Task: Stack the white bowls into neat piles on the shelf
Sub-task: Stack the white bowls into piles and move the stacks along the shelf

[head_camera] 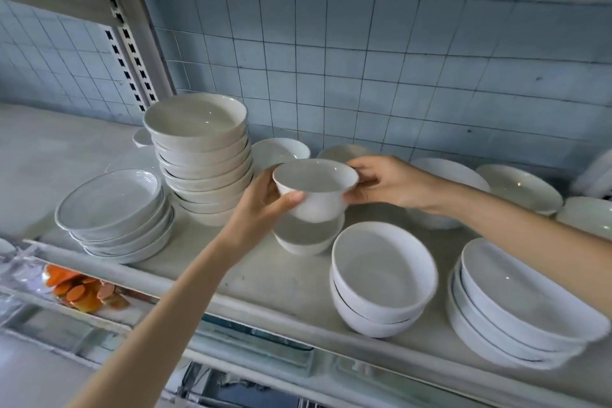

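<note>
A small white bowl [316, 187] hangs upright in the middle of the view, just above another small white bowl [306, 235] that stands on the shelf [265, 278]. My left hand [265, 199] grips its left side, thumb across the front wall. My right hand [387, 180] pinches its right rim. A tall pile of several wide bowls [202, 159] stands to the left. A pile of two deep bowls [381, 278] stands at the front right.
A stack of shallow dishes [116, 212] sits at the front left, and another stack of shallow bowls [516, 305] at the far right. Single bowls [520, 187] line the tiled wall [364, 76]. Below the shelf edge lies a tray with orange slices [77, 288].
</note>
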A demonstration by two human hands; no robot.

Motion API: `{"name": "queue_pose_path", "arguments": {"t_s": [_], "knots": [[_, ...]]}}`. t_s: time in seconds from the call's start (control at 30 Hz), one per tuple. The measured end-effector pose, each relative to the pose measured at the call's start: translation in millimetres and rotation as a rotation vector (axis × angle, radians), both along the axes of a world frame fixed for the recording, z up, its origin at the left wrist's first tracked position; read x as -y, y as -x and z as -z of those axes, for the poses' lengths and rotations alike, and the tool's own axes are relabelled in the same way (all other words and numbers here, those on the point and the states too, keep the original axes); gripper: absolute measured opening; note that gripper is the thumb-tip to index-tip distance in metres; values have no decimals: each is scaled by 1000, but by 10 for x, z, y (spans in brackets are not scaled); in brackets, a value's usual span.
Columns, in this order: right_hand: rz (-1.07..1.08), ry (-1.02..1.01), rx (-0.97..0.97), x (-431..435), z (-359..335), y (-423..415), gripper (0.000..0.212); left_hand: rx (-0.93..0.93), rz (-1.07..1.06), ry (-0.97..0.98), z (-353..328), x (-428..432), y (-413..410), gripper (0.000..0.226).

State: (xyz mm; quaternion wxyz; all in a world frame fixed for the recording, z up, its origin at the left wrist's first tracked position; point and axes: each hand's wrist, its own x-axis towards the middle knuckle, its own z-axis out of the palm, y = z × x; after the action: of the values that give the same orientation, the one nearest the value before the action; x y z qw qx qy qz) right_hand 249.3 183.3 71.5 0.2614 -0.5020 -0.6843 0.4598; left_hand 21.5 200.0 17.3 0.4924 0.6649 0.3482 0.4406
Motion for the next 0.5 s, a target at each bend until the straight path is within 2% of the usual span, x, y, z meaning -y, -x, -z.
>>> {"name": "queue_pose_path", "arguments": {"t_s": [0.3,0.4,0.5], "knots": [[34,-16,74,-11,129,99,52,-57,85,30,140,7,163,79],[18,-45,169,-46,169,112,56,-67,108,39,170,8,182,77],[9,-82,294,-99,223,110,64,-77,133,56,230,3,218,87]]}}
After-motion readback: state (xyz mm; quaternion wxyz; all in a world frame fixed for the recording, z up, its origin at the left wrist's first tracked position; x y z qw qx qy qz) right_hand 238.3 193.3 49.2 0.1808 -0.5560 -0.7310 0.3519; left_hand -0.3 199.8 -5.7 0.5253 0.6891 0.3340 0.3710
